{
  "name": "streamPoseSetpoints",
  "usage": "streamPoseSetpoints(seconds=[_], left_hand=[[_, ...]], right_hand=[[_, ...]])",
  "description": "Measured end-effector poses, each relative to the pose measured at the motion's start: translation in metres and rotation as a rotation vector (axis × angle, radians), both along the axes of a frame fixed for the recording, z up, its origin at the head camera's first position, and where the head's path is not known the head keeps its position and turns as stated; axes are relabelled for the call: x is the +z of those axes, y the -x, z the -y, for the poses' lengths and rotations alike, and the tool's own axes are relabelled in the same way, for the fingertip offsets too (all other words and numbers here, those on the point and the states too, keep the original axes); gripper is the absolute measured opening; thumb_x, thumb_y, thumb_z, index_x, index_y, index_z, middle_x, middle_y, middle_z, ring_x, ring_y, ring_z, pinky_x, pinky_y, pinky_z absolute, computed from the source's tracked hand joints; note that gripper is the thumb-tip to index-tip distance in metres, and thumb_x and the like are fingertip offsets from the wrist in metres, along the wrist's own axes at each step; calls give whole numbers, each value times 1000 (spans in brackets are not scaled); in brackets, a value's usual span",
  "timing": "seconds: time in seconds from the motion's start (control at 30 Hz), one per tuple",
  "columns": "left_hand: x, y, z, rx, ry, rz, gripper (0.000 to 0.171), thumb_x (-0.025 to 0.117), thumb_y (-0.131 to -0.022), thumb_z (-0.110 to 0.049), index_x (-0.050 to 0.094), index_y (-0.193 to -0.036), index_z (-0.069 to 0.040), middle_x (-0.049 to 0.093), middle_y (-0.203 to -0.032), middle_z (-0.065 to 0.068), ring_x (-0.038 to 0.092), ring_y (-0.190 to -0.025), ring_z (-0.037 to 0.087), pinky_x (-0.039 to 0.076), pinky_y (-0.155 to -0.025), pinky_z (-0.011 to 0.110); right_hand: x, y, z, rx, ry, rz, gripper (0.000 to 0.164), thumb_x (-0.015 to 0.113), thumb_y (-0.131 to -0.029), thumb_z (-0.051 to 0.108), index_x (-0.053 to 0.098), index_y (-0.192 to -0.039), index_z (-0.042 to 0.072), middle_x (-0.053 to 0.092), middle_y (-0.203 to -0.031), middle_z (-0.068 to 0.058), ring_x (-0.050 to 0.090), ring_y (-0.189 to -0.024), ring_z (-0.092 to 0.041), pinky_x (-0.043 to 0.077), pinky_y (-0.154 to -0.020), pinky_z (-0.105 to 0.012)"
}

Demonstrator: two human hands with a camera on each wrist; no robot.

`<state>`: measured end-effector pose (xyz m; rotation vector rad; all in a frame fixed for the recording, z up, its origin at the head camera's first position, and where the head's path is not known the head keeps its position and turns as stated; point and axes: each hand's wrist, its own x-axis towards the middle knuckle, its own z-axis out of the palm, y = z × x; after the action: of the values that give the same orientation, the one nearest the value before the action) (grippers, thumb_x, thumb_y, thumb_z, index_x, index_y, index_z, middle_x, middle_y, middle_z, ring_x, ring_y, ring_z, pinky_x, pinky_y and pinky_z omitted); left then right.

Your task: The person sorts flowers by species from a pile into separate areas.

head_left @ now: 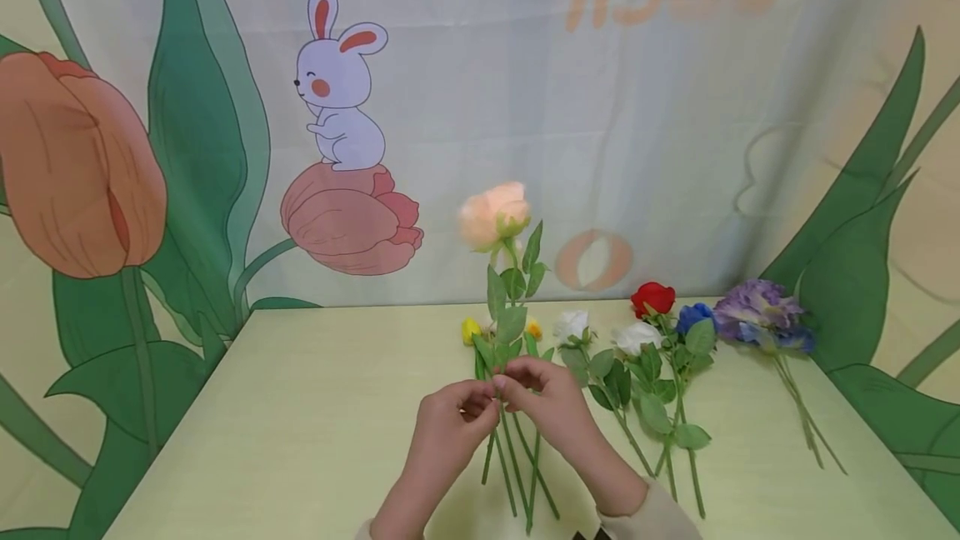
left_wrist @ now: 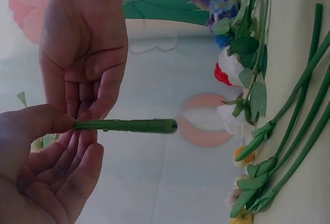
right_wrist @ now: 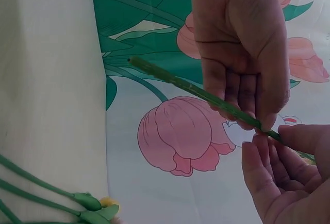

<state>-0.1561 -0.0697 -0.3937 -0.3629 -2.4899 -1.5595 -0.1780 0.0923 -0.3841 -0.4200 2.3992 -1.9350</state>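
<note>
A peach rose [head_left: 495, 215] stands upright in front of me, its leafy stem between my two hands. My left hand [head_left: 456, 423] pinches the green stem [left_wrist: 129, 126] between thumb and fingers. Close beside it, my right hand [head_left: 551, 402] also pinches the stem, with fingertips nearly meeting the left ones. Below the fingers, the bare lower end of the stem sticks out in both wrist views. Behind the hands, a yellow tulip [head_left: 470, 330] and an orange-yellow bloom [head_left: 533, 329] lie on the table, their green stems [left_wrist: 304, 105] pointing toward me.
To the right on the pale table [head_left: 315, 423] lie white roses [head_left: 572, 326], a red rose [head_left: 653, 298] and a blue rose [head_left: 696, 317]. Purple flowers [head_left: 761, 315] lie at the far right. A printed curtain [head_left: 465, 107] hangs behind the table's back edge.
</note>
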Motion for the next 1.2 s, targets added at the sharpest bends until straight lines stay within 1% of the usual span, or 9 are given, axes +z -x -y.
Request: streamPoseSetpoints(seconds=[0.17,0.3,0.37,0.5,0.63,0.77,0.9,1.03,1.2], left_hand=[[0,0,-1,-31,42,26,16,72,-93,-13,77,-102,-1,76,-85,8,68,-75,9,54,-67,16],[2,-1,15,-13,104,48,24,73,-95,-23,76,-108,-3,76,-86,6,67,-74,10,54,-65,19],[2,-2,28,34,123,84,23,71,-96,-23,77,-109,-5,76,-84,4,66,-72,9,53,-63,21],[-5,-4,64,139,160,160,19,69,-97,-19,77,-108,-6,76,-83,1,66,-69,8,52,-62,22],[-15,2,104,205,235,209,21,67,-99,-19,76,-111,-4,76,-84,2,68,-70,10,51,-61,23],[-23,8,140,244,314,268,26,64,-100,-20,73,-115,0,77,-89,6,68,-74,11,50,-63,26],[-29,10,170,271,360,323,30,61,-101,-20,71,-119,2,77,-95,11,68,-78,13,51,-67,28],[-33,11,190,282,376,349,34,58,-102,-21,68,-123,4,77,-99,15,70,-83,16,52,-69,29],[-39,13,210,295,421,374,36,56,-103,-23,67,-124,4,76,-101,16,69,-85,18,51,-70,30]], right_hand=[[-3,3,-8,-12,-40,5,26,65,-100,13,67,-113,-9,71,-107,-24,69,-88,-11,64,-77,-28],[-5,8,-24,-70,-74,18,23,64,-100,8,66,-114,-10,71,-103,-24,70,-84,-13,64,-75,-28],[-5,10,-34,-97,-99,17,21,64,-99,7,67,-113,-9,70,-101,-23,69,-81,-12,64,-73,-28],[-4,16,-57,-131,-167,11,20,63,-100,6,66,-112,-9,71,-96,-19,67,-77,-7,63,-70,-25],[-2,20,-80,-167,-214,40,22,62,-101,7,65,-115,-10,70,-93,-15,64,-75,-7,63,-69,-25],[-7,23,-100,-189,-239,86,26,61,-102,9,63,-119,-11,69,-95,-13,63,-76,-8,62,-68,-24],[-19,26,-118,-200,-271,132,28,61,-103,11,63,-120,-11,68,-91,-9,64,-76,-8,63,-69,-27],[-34,28,-134,-220,-278,211,31,60,-104,14,61,-122,-11,67,-88,-5,66,-76,-10,63,-71,-28],[-49,31,-148,-216,-249,294,36,58,-105,14,58,-126,-14,68,-89,-5,68,-77,-12,62,-69,-25]])
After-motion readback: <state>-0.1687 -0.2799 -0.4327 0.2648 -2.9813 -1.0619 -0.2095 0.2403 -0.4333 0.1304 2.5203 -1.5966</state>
